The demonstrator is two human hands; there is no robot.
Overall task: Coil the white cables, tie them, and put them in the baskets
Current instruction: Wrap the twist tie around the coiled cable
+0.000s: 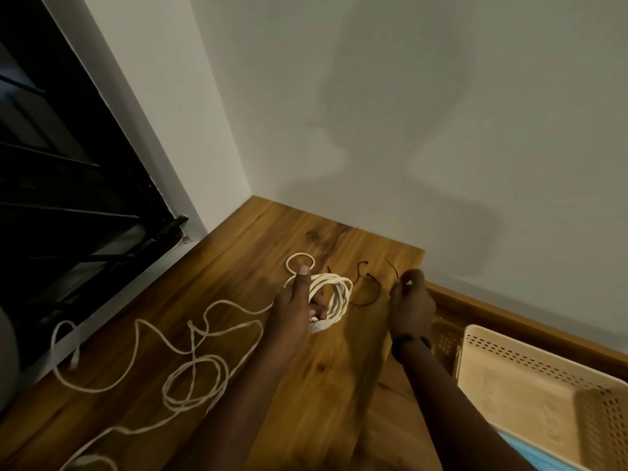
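The left hand (299, 307) grips a finished coil of white cable (334, 295) near the far edge of the wooden bench (339, 385), thumb laid over the loops, apparently so they cannot spring apart before tying. The right hand (411, 300) pinches a thin black tie (394, 268) at the bench's far right corner, probably to bind the coil. More black ties (365, 287) lie between the hands. Loose white cable (190, 365) sprawls toward the left edge, uncoiled. A beige perforated basket (543, 396) waits beside the right edge.
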